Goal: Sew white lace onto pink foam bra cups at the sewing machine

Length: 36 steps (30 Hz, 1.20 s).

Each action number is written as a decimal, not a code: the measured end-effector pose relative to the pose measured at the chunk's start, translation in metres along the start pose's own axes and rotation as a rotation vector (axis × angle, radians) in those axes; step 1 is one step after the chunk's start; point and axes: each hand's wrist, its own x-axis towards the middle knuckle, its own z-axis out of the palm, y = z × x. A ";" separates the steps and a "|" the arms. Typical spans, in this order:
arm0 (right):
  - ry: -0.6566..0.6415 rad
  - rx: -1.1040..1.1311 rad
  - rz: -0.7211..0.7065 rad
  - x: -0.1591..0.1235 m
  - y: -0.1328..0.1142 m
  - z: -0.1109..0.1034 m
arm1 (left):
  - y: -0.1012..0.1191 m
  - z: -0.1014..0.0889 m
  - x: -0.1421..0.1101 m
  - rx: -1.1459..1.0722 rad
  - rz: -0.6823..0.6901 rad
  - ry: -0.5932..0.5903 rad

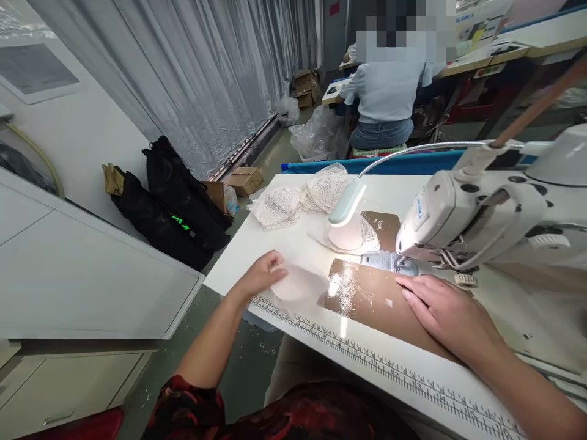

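My left hand (263, 276) pinches the upper left edge of a pale pink bra cup (300, 287), held over the table's front left part and slightly blurred. Fingers together, my right hand (438, 305) lies on the brown taped surface (367, 299) in front of the sewing machine (431, 211); whether anything small is under the fingertips I cannot make out. Beside the metal needle plate (383, 261) rests another pink cup with white lace (351, 237). Two white lace cups (277, 208) lie at the table's back left.
A lamp (348, 201) on a bendable neck hangs over the lace piece. A printed ruler (367, 360) runs along the table's front edge. Black bags (183, 201) and cardboard boxes (244, 181) stand on the floor at left. A person (387, 91) sits at another table ahead.
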 end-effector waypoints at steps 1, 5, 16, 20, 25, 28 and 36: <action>-0.032 -0.003 0.019 0.000 -0.001 -0.002 | 0.013 0.010 0.000 -0.193 0.048 -0.134; -0.050 0.160 0.130 0.000 -0.008 -0.017 | 0.063 0.058 0.020 -0.408 0.234 -0.487; -0.148 0.240 -0.083 -0.005 -0.015 -0.034 | 0.101 0.119 0.073 0.369 0.440 -0.161; -0.156 0.181 -0.062 -0.004 -0.015 -0.031 | 0.111 0.118 0.060 0.531 0.704 -0.058; -0.089 0.067 -0.052 -0.005 -0.012 -0.023 | 0.104 0.135 0.055 0.587 0.851 -0.210; -0.079 -0.036 -0.039 -0.005 -0.009 -0.018 | 0.093 0.142 0.062 0.597 0.856 -0.167; -0.105 -0.144 0.020 0.004 -0.014 -0.021 | 0.084 0.139 0.087 0.558 0.927 -0.179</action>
